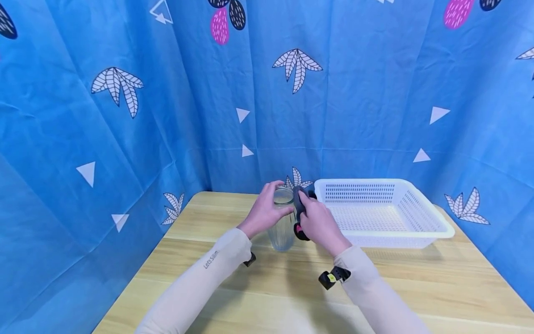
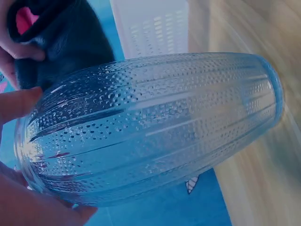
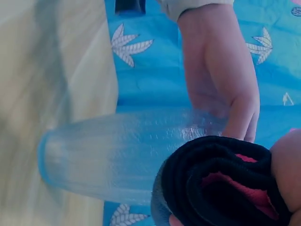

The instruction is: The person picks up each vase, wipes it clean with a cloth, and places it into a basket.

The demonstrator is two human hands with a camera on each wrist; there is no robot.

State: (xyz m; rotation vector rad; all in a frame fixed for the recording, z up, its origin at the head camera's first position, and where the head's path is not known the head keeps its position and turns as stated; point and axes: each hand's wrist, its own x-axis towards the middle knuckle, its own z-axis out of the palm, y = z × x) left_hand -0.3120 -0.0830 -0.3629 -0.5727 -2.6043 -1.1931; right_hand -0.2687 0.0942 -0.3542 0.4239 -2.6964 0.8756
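Note:
A clear ribbed glass vase (image 1: 282,236) with a dotted texture stands upright on the wooden table. My left hand (image 1: 267,208) grips it near the rim, thumb on one side and fingers round the other. Just to its right, my right hand (image 1: 319,220) holds a rolled dark cloth (image 3: 183,174) that shows pink inside its folds. The roll is level with the vase's mouth and overlaps its upper part in the right wrist view. In the left wrist view, the glass vase (image 2: 155,127) spans the picture, with the dark cloth (image 2: 75,42) beside its top.
A white perforated plastic basket (image 1: 388,237) sits at the back right of the table (image 1: 267,306), close to my right hand. Blue patterned curtains (image 1: 267,116) hang behind the table and along both sides.

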